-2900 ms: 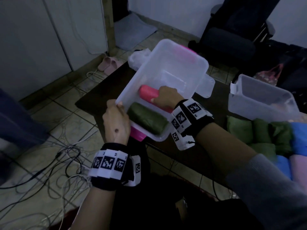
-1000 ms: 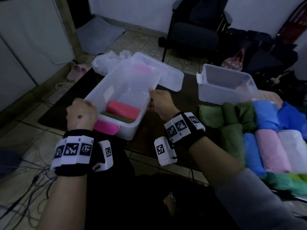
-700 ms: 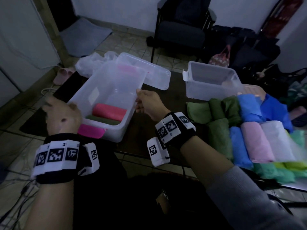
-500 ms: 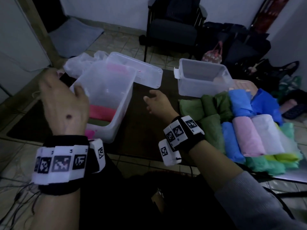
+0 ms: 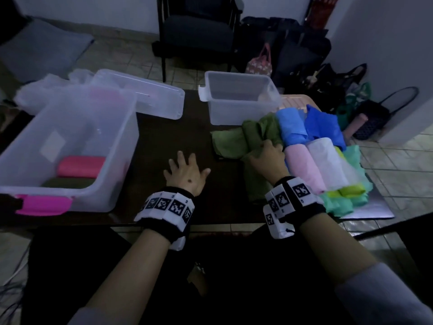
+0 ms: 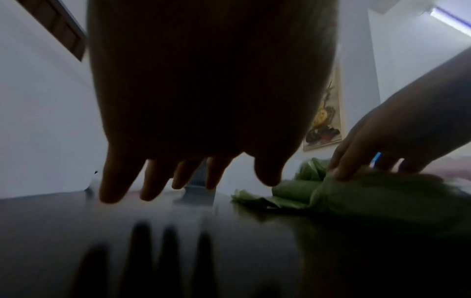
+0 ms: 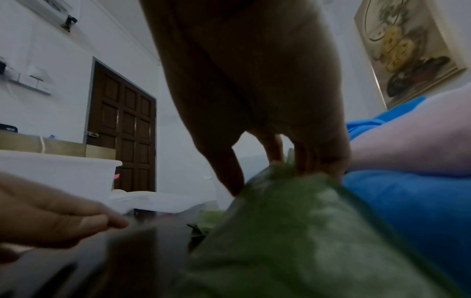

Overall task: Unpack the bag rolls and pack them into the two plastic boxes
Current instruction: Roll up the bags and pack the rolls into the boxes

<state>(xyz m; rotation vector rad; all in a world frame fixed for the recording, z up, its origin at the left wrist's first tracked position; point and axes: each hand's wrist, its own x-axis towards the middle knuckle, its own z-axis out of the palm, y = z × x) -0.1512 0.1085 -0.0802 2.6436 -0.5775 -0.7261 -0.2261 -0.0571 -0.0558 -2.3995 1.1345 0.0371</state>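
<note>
Two rolls packed: pink roll (image 5: 80,166) on a green one, left box (image 5: 70,146).
Right hand (image 5: 267,158): fingers curling onto green roll (image 5: 255,181), table edge of pile.
Left hand (image 5: 186,174): spread flat, empty.
Handling: likely light, squashy, slippery film; take mid-roll, whole-hand wrap.

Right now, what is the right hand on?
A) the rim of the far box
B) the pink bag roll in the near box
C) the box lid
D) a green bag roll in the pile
D: the right hand has its fingers on a green bag roll at the pile's left edge, as the right wrist view confirms.
</note>
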